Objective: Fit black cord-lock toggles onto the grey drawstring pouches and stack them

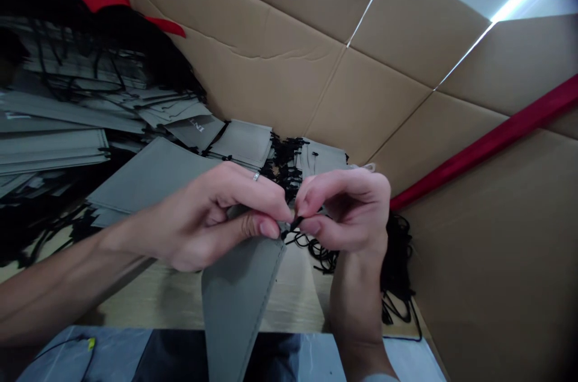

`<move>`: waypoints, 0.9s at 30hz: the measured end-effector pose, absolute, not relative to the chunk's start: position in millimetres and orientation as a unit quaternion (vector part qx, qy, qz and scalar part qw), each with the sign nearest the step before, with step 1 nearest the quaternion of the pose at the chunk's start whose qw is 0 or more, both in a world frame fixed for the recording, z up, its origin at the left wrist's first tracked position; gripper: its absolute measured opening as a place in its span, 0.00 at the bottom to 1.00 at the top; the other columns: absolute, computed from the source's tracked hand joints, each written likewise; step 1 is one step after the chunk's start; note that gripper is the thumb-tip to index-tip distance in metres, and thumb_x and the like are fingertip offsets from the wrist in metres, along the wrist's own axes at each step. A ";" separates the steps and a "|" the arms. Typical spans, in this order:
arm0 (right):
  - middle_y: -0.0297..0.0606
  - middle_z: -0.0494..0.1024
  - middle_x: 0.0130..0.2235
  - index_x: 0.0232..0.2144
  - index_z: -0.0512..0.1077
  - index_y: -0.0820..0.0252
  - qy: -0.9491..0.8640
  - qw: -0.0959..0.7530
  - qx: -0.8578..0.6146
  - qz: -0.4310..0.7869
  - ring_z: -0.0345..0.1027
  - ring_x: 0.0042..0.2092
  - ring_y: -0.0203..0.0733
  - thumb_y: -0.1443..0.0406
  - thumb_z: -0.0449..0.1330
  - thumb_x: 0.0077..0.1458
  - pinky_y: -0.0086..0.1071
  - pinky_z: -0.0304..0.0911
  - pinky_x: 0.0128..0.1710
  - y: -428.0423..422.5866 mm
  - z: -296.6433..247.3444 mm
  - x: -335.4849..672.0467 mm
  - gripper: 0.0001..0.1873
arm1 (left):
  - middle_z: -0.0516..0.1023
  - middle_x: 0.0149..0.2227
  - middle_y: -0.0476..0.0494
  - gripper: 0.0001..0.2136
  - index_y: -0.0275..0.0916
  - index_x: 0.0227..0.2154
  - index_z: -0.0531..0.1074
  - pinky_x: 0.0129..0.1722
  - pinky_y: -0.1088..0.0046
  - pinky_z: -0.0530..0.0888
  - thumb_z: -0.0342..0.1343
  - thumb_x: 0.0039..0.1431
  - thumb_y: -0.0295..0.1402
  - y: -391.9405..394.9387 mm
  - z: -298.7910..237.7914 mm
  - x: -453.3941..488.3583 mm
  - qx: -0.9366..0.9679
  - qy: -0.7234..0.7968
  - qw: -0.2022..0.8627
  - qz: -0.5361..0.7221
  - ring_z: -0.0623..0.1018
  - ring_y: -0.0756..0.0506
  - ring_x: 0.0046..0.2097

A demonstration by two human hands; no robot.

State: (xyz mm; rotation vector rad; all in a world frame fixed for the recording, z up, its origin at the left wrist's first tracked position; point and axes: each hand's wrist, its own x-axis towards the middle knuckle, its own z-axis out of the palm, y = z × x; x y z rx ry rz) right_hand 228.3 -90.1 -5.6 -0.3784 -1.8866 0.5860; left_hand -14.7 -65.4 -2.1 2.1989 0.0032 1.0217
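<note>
My left hand [226,213] pinches the upper corner of a grey stitched pouch [241,291], which hangs down over the table's front edge. Close beside it, my right hand [347,207] has thumb and forefinger closed on a short black cord [297,223] at that same corner. A small black knot shows where the cord meets the pouch. The fingertips of both hands nearly touch, and they partly hide the cord.
Stacks of grey pouches [149,174] with black cords fill the left. Smaller stacks [244,142] stand behind my hands. Loose black cords [397,255] lie at the right. Cardboard walls [271,26] enclose the table [289,303], with a red strip [487,141] along the right one.
</note>
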 end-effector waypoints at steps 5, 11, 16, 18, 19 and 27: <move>0.35 0.87 0.33 0.39 0.85 0.54 -0.778 0.549 -0.153 0.263 0.80 0.30 0.38 0.63 0.78 0.62 0.32 0.76 0.29 -88.7 -7.0 226.9 0.07 | 0.74 0.29 0.53 0.08 0.45 0.42 0.78 0.29 0.74 0.67 0.60 0.76 0.24 -65.1 -2.1 -14.6 0.844 -0.011 0.338 0.415 0.69 0.51 0.29; 0.40 0.90 0.49 0.58 0.83 0.54 -0.784 0.509 -0.245 0.257 0.86 0.49 0.47 0.69 0.70 0.62 0.38 0.84 0.48 -110.2 5.4 235.0 0.23 | 0.79 0.31 0.50 0.06 0.45 0.42 0.79 0.29 0.73 0.68 0.58 0.78 0.29 -62.5 4.0 -22.9 0.866 0.062 0.170 0.466 0.74 0.51 0.29; 0.35 0.90 0.45 0.52 0.86 0.54 -0.801 0.463 -0.333 0.180 0.86 0.43 0.44 0.71 0.66 0.63 0.36 0.82 0.43 -117.1 10.9 232.7 0.18 | 0.79 0.31 0.50 0.08 0.45 0.42 0.79 0.28 0.74 0.67 0.57 0.79 0.30 -64.1 7.4 -25.1 0.868 0.087 0.131 0.471 0.74 0.52 0.28; 0.34 0.90 0.41 0.49 0.86 0.54 -0.807 0.452 -0.343 0.163 0.85 0.39 0.42 0.68 0.66 0.66 0.35 0.80 0.40 -118.8 13.0 232.6 0.13 | 0.78 0.31 0.50 0.08 0.44 0.41 0.79 0.28 0.74 0.66 0.56 0.80 0.30 -64.5 7.5 -24.8 0.870 0.089 0.134 0.467 0.74 0.52 0.29; 0.34 0.89 0.39 0.48 0.85 0.55 -0.809 0.450 -0.346 0.154 0.84 0.38 0.41 0.67 0.65 0.67 0.34 0.79 0.39 -119.6 14.2 232.7 0.11 | 0.78 0.31 0.50 0.09 0.44 0.41 0.78 0.28 0.74 0.66 0.56 0.80 0.30 -64.4 7.3 -24.5 0.871 0.087 0.137 0.464 0.73 0.52 0.28; 0.33 0.85 0.32 0.37 0.81 0.61 -0.862 0.401 -0.309 -0.035 0.76 0.31 0.33 0.72 0.59 0.67 0.28 0.70 0.32 -113.5 20.0 229.2 0.11 | 0.76 0.30 0.53 0.07 0.39 0.42 0.80 0.29 0.78 0.66 0.59 0.79 0.27 -62.8 5.1 -19.2 0.868 0.070 0.168 0.462 0.70 0.55 0.28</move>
